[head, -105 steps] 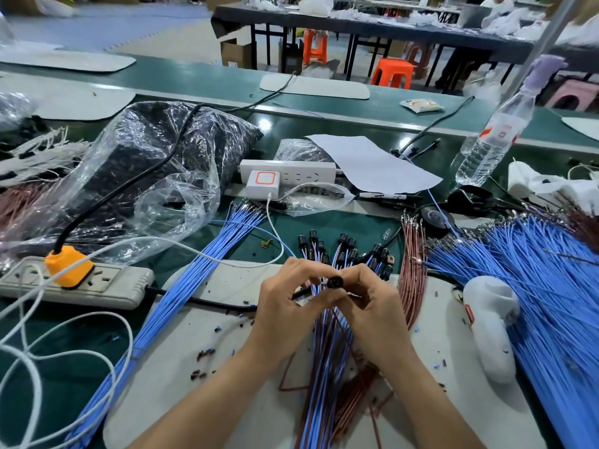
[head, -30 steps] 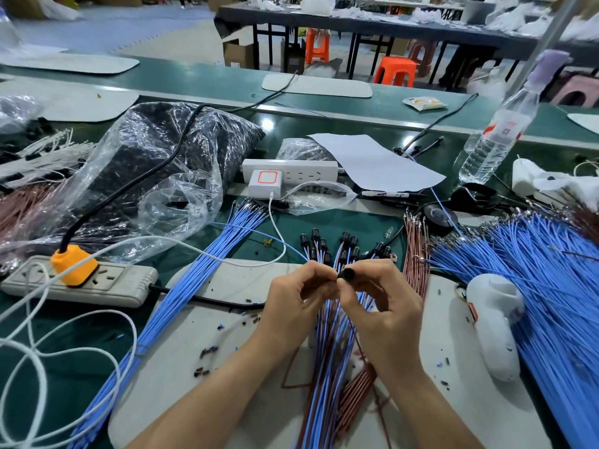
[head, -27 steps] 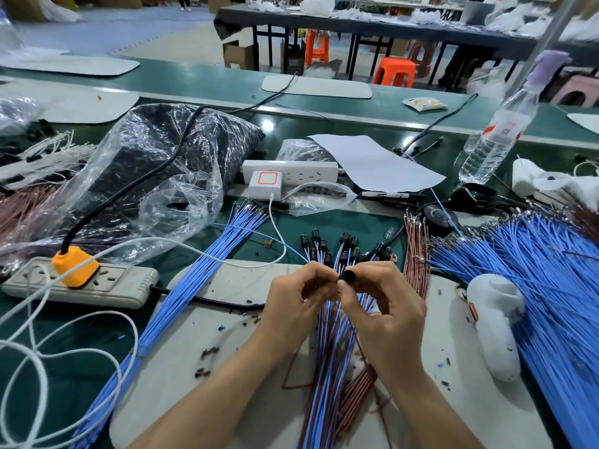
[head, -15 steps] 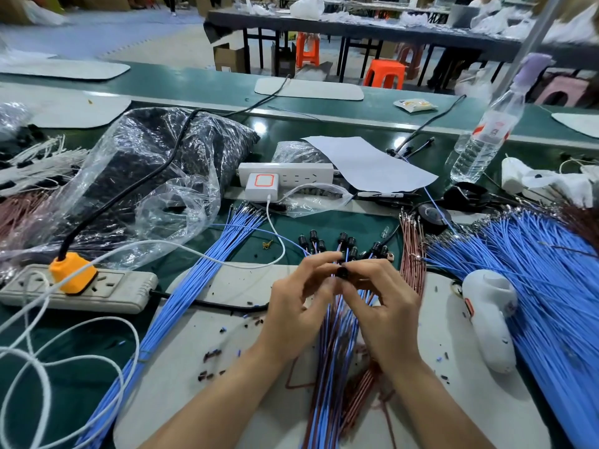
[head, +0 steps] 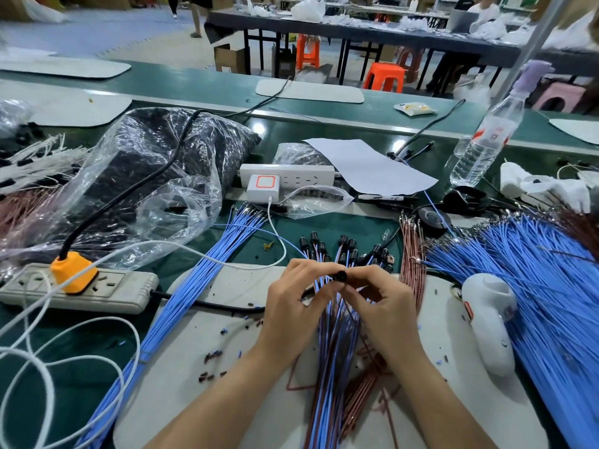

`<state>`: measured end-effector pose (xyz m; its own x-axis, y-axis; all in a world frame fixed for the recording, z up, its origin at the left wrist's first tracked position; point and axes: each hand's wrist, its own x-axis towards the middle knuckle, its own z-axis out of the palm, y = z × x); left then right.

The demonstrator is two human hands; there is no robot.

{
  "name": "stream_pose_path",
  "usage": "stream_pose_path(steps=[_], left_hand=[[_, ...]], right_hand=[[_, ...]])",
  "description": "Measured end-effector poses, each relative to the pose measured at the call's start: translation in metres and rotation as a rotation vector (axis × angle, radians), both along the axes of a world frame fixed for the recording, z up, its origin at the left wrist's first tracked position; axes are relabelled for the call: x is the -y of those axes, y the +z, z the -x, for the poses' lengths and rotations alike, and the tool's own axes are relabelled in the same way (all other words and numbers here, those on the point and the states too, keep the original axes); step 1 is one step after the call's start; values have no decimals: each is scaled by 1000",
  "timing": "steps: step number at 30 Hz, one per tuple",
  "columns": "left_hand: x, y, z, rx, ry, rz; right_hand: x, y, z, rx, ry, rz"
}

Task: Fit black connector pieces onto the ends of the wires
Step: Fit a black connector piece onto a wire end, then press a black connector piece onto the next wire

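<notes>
I am looking down at my two hands working close together over a grey mat point(head: 227, 322) on a green counter point(head: 249, 251). My right hand point(head: 385, 306) is pinching a small black connector point(head: 340, 275) between thumb and forefinger, its round face turned toward me. My left hand point(head: 291, 306) is curling in from the left and pinching the same connector, where a wire would be going in; my fingers are hiding the wire end itself. Over the last few seconds very little has been changing: both hands are staying locked on the connector and have only been drifting slightly farther from me, toward the row of finished wires point(head: 343, 247) already wearing black caps just beyond my fingertips. To me that suggests I am still seating this one piece and it is not yet ready to join that row. A fan of blue and brown wires point(head: 334, 351) is lying under my hands and running back toward me. A big heap of loose blue wires point(head: 534, 286) is waiting at the right, beside a white handheld tool point(head: 486, 319), and another blue bundle point(head: 194, 286) is stretching away to the left near a power strip point(head: 81, 286).
</notes>
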<state>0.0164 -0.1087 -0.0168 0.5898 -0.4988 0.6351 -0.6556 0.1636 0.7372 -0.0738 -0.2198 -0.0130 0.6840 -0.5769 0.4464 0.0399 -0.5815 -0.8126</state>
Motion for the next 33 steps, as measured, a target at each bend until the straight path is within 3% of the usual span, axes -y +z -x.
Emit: stream_pose_path(steps=[12, 33], left_hand=[[0, -1, 2, 18, -40, 30], [-1, -3, 1, -14, -39, 39]], right_hand=[[0, -7, 1, 142, 42, 25], [-8, -6, -2, 122, 60, 41]])
